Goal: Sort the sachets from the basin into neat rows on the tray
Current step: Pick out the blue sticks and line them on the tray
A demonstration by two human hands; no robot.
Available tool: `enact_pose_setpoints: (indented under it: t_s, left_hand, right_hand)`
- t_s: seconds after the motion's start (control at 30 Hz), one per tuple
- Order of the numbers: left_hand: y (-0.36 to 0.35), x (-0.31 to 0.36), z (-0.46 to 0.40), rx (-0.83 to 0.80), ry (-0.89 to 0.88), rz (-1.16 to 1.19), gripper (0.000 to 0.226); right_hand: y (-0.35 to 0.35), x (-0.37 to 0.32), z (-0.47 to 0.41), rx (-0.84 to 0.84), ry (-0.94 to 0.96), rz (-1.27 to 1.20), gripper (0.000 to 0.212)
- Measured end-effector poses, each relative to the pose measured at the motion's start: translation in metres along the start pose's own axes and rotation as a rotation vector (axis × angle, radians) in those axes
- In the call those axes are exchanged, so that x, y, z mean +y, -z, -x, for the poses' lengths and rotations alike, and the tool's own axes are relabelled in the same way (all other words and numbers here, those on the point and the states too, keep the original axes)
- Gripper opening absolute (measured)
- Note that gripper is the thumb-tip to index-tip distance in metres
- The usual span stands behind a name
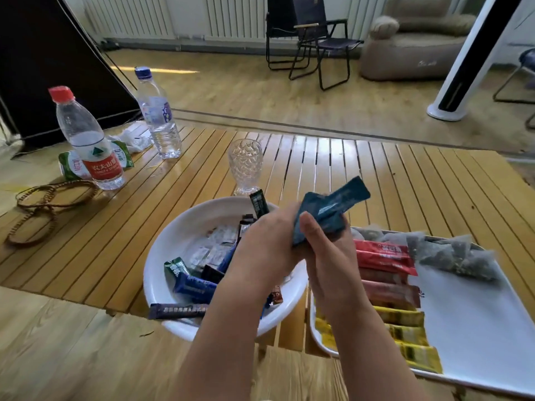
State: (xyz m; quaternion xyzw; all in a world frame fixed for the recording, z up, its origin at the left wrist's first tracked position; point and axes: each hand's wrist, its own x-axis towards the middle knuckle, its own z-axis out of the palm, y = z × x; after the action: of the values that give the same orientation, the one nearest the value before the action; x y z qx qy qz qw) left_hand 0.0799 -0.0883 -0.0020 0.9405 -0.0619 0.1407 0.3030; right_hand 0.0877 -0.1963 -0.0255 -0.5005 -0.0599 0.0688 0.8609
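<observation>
A white basin (173,235) on the slatted table holds several mixed sachets (194,285) in blue, green, black and white. To its right lies a white tray (477,319) with rows of red sachets (382,256), brown ones and yellow sachets (408,334), plus grey mesh tea bags (451,253) at its far edge. Both my hands meet above the basin's right rim. My left hand (260,250) and my right hand (327,256) together grip a bunch of teal-blue sachets (333,206), whose ends stick up to the right.
A patterned drinking glass (246,166) stands just behind the basin. Two water bottles (89,140) (157,114), a green packet and crumpled wrappers sit at the far left, with bead strings (43,209) near the left edge. Chairs and a fan stand on the floor beyond.
</observation>
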Motion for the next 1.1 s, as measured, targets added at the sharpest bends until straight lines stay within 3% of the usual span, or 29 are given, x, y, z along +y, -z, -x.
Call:
enact_pose_setpoints:
  t_s: [0.07,0.17,0.23,0.3,0.4,0.5,0.67,0.73,0.77,0.83,0.9,1.0,1.1]
  left_hand:
    - [-0.006,0.007,0.0,-0.075,-0.047,0.023,0.033]
    - [-0.004,0.013,0.003,-0.16,-0.161,-0.054,0.044]
    - [-0.002,0.017,0.005,-0.131,-0.168,-0.061,0.051]
    - [-0.003,0.027,0.007,0.04,-0.056,0.148,0.054]
    - [-0.021,0.045,0.011,0.403,0.267,0.727,0.054]
    - [-0.039,0.06,0.006,0.403,0.563,1.164,0.054]
    - [-0.031,0.058,0.001,0.345,0.628,1.289,0.055]
    - [-0.015,0.042,0.002,0.397,0.608,1.137,0.048]
    - [-0.004,0.028,0.003,0.426,0.608,0.934,0.04]
    - [0.017,-0.006,0.01,0.415,0.65,0.322,0.023]
    - [0.028,-0.048,0.021,0.218,0.774,-0.159,0.014]
    - [0.022,-0.083,0.031,-0.102,0.994,-0.308,0.017]
    - [0.014,-0.085,0.023,-0.091,0.947,-0.219,0.026]
  right_hand:
    - [0.003,-0.004,0.0,0.147,-0.014,-0.061,0.086]
    - [0.011,-0.014,0.0,0.272,-0.099,-0.201,0.043]
    - [0.018,-0.022,-0.001,0.334,-0.172,-0.336,0.022]
    - [0.025,-0.032,-0.004,0.373,-0.181,-0.525,0.012]
    - [0.025,-0.042,-0.005,0.371,-0.145,-0.687,0.006]
    - [0.011,-0.032,0.003,0.314,-0.201,-0.648,0.009]
    - [0.01,-0.021,0.006,0.285,-0.22,-0.626,0.01]
    - [0.017,-0.021,0.003,0.265,-0.194,-0.533,0.012]
    - [0.019,-0.02,0.004,0.242,-0.212,-0.468,0.013]
    - [0.021,-0.017,0.006,0.179,-0.296,-0.3,0.014]
    - [0.02,-0.014,0.011,0.119,-0.388,-0.185,0.013]
    - [0.012,-0.009,0.02,0.035,-0.49,-0.183,0.029]
    - [0.005,0.0,0.031,0.039,-0.612,-0.189,0.036]
